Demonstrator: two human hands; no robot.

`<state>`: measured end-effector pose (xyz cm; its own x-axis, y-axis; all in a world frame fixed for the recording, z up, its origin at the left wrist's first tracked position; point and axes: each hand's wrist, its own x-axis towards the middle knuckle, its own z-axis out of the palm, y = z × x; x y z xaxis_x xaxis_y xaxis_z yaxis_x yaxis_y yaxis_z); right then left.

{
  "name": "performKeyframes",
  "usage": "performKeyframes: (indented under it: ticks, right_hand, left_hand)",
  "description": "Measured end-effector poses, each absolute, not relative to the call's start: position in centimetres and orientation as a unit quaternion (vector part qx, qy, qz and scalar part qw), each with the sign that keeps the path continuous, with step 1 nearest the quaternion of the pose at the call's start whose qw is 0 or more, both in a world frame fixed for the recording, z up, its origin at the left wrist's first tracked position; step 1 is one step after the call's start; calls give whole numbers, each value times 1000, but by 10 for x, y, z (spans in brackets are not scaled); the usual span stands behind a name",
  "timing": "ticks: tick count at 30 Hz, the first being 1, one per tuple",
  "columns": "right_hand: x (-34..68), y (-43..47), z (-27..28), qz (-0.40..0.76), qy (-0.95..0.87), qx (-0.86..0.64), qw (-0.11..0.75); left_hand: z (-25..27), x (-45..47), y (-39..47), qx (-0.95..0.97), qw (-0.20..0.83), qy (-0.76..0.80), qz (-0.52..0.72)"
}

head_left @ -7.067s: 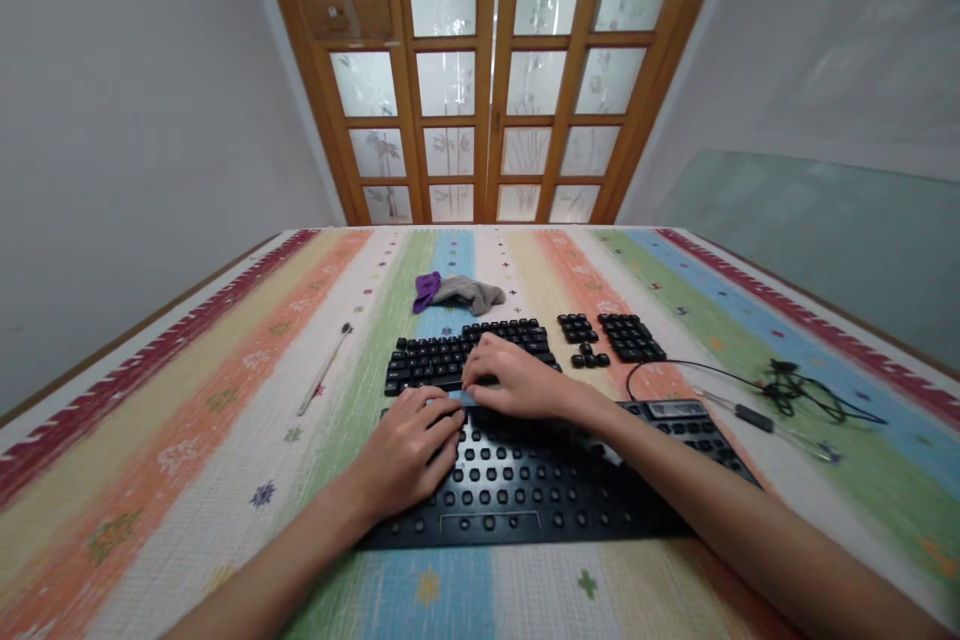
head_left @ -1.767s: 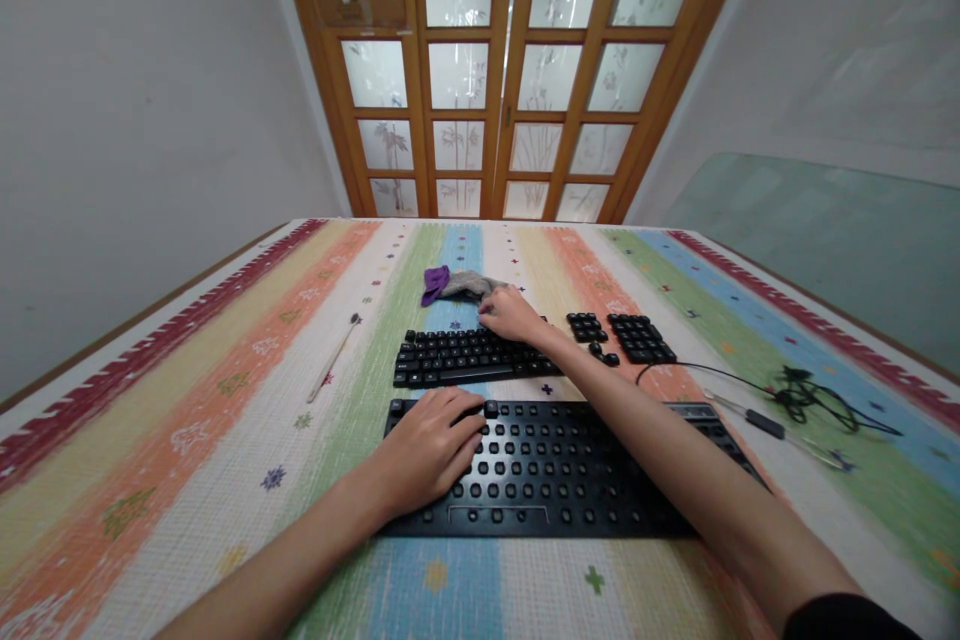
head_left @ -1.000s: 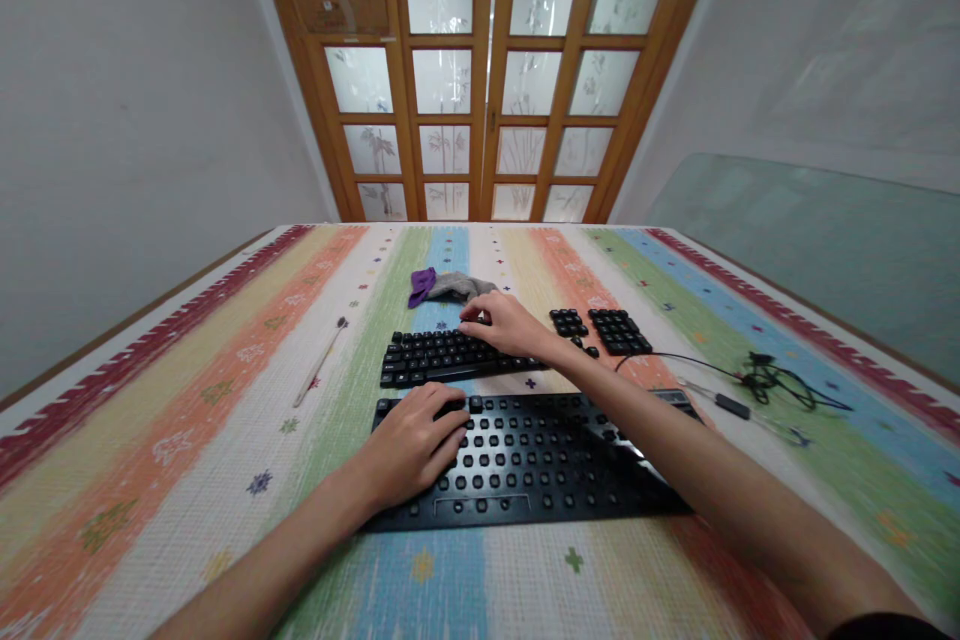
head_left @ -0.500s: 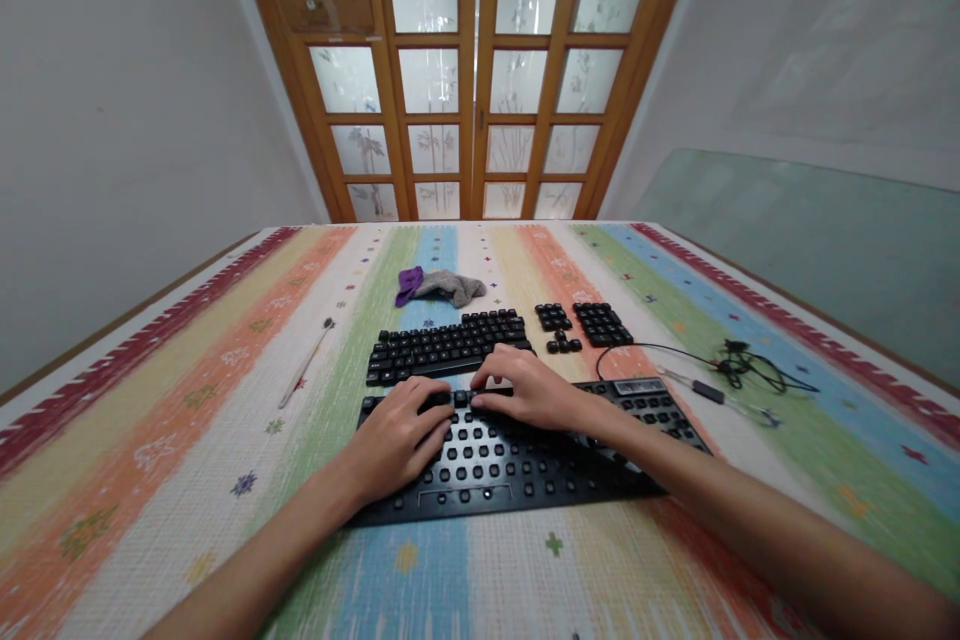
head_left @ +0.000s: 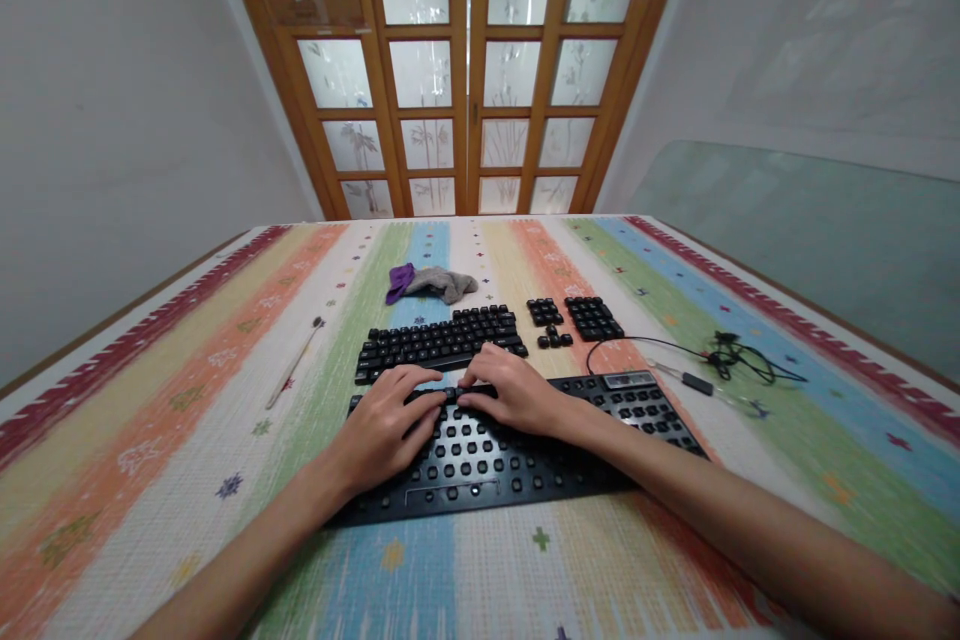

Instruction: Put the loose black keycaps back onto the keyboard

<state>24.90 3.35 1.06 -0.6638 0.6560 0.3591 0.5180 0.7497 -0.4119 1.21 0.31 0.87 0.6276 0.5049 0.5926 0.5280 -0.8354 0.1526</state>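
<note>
"Looking out, largest first, with twelve straight ahead: seeing what?"

"Seeing brown wooden doors with frosted glass panes (head_left: 460,80) at twelve, then a striped, multicoloured cloth (head_left: 615,560) stretching toward them."

"And lying on it?"

"Finding a wide black plastic keyboard base (head_left: 480,468) with mostly bare key posts. Counting hours from its middle: at eleven, a block of black plastic keycaps (head_left: 435,340) in rows."

"Any hands?"

"Yes: between nine and ten, a bare left hand (head_left: 386,428) over the base, with thumb and forefinger narrowly apart at its far edge; at twelve, a bare right hand (head_left: 519,395), with fingertips drawn close together at the same edge. Cannot tell about anything pinched in either."

"Going smaller?"

"At eleven, beyond the keycaps, a crumpled grey-and-purple piece of fabric (head_left: 442,285). At two, a thin black cable (head_left: 726,352), tangled. At one, a tight rectangular grid of black keycaps (head_left: 592,317). At ten, a slender pale brush with a dark tip (head_left: 295,363)."

"And smallest?"

"Seeing one square black keycap (head_left: 451,394) on the base, at eleven, between the two hands."
</note>
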Motion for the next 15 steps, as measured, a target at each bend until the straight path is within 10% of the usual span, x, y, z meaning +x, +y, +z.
performKeyframes:
  ticks: [15]
  right_hand:
    - [243,37,12,199,-876,-358,256]
  left_hand:
    - [14,30,18,-920,11,-241,-310]
